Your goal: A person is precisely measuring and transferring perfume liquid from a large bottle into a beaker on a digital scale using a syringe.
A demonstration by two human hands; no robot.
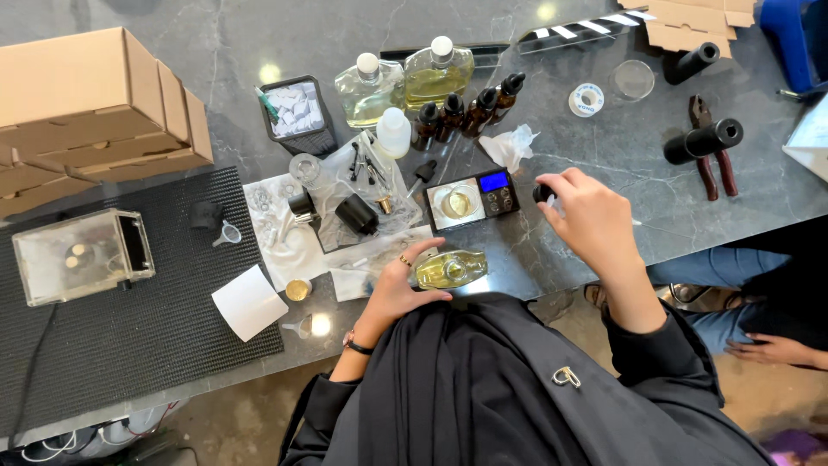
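A clear glass bottle [450, 269] of yellow liquid lies on its side just below the pocket scale [473, 200], a small black cap [543, 192] just right of it.

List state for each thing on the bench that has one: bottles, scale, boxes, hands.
Left hand: gripping the flat clear glass bottle of yellow liquid, which lies on its side.
Right hand: closed on a small black dropper cap.
Small black digital scale: on, blue display lit, a clear dish on its pan.
Two large clear bottles: upright, white caps on.
Four amber dropper bottles: upright, capped.
Brown cardboard boxes: closed, stacked.
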